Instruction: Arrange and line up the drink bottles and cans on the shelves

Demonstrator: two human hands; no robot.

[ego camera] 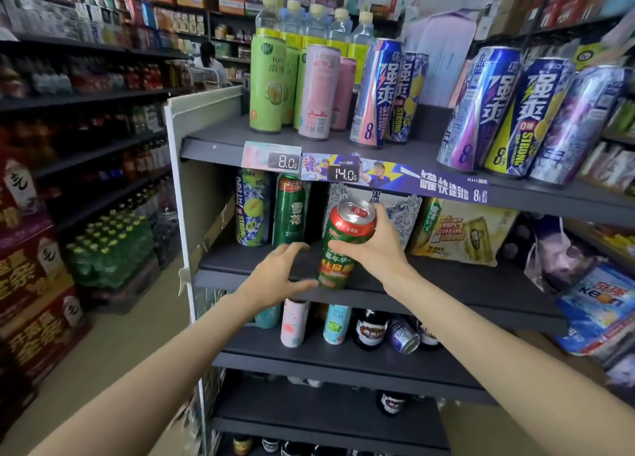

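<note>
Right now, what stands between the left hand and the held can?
Nothing: in the head view, only bare dark shelf separates the open left hand from the red-topped can gripped by the right hand.

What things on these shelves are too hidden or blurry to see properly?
- Head view: the middle of the red and green can is covered by the right hand.
- Bottles on the bottom shelf are cut off by the frame edge.
- Goods on the far left shelves are blurred.
- The left hand hides nothing important.

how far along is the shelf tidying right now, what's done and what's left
Done: the top shelf cans stand upright in rows. In hand: the right hand grips a red-topped green can at the second shelf's front edge; the left hand is open beside it. Left: a purple can lies tipped on the third shelf.
</note>
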